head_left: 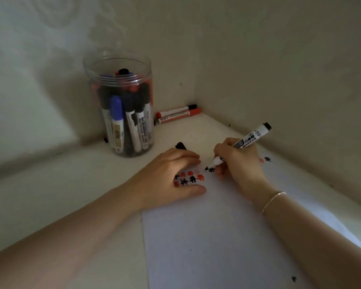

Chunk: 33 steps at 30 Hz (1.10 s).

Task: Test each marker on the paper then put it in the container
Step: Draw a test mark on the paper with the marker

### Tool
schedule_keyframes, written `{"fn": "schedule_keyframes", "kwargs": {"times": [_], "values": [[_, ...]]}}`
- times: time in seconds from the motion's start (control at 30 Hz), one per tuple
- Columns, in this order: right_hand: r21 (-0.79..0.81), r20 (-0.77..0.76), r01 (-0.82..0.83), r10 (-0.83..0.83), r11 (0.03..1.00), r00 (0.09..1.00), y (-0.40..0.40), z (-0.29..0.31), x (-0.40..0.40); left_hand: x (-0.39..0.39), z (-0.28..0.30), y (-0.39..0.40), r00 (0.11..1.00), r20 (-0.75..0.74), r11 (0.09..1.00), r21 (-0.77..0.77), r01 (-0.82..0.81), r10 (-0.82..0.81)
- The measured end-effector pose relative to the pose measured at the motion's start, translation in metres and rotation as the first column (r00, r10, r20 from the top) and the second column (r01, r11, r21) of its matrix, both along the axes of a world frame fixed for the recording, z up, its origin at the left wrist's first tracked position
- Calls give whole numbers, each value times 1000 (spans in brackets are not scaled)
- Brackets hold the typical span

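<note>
At centre right of the frame, your right hand (236,161) pinches a marker (241,146), tip on the paper (217,236). Your left hand (171,176) lies spread, pressing the sheet. Upper left, the container (123,105) holds markers; two more (178,114) lie beside it.

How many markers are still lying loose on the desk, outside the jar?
2: a black-capped marker and a red-capped marker, side by side in the far corner right of the jar. More may be hidden behind the jar.
</note>
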State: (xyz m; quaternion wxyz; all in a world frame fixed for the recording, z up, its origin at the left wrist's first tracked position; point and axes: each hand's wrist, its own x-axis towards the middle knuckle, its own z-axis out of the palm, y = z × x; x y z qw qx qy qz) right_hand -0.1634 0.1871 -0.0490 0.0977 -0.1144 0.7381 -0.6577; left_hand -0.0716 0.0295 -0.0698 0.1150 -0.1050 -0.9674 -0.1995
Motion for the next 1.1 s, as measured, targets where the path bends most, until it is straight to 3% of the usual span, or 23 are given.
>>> {"fn": "schedule_keyframes", "kwargs": {"times": [0.23, 0.53, 0.8, 1.1], "values": [[103, -63, 125, -119, 987, 991, -4, -6, 2, -1, -1, -1, 998, 20, 996, 65, 53, -54], [143, -93, 46, -32, 989, 995, -5, -2, 5, -2, 0, -3, 998, 38, 998, 49, 38, -40], [148, -216, 121, -88, 981, 973, -8, -10, 1, -2, 2, -1, 998, 58, 997, 75, 16, -20], [165, -152, 63, -37, 984, 988, -6, -9, 2, -3, 2, 0, 997, 81, 998, 69, 12, -17]]}}
